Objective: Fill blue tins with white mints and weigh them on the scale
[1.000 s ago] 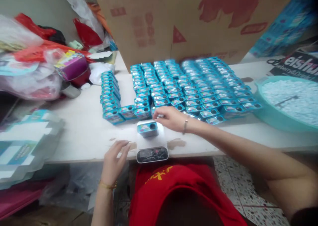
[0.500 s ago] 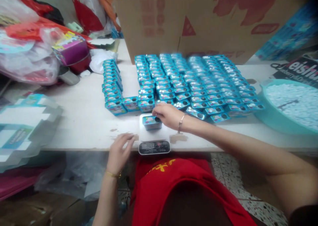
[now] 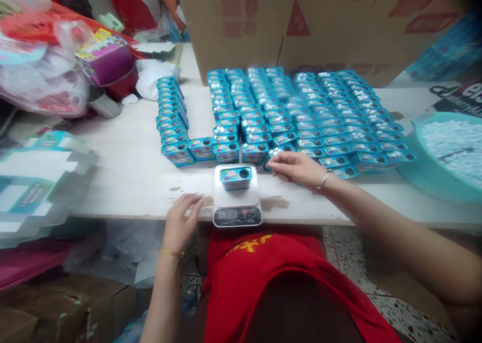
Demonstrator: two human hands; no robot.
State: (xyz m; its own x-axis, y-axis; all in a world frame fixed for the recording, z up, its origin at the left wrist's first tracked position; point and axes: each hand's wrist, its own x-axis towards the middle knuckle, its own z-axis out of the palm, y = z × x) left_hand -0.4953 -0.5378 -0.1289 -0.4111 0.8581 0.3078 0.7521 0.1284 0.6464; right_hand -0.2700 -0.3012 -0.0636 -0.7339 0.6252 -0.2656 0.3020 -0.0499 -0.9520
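One small blue box (image 3: 236, 178) with a dark round hole in its top stands on a white digital scale (image 3: 238, 198). My left hand (image 3: 183, 217) rests at the table edge left of the scale, empty, with thumb and fingers apart. To the right of the scale, my right hand (image 3: 295, 168) has its fingertips pinched together in front of a box topped with white pieces (image 3: 281, 149). What is in the pinch, if anything, is too small to make out. Behind the scale stand rows of similar blue boxes (image 3: 256, 153), many with white pieces on top.
A turquoise basin (image 3: 417, 175) of white pieces sits at the right. Flat unfolded cartons (image 3: 41, 177) are stacked at the left, with plastic bags (image 3: 41, 92) and a metal cup (image 3: 104, 103) behind them. A large cardboard box (image 3: 248, 51) stands at the back.
My right hand has moved right, away from the box on the scale, to the row boxes. My left hand stays in nearly the same place. The view has shifted slightly.
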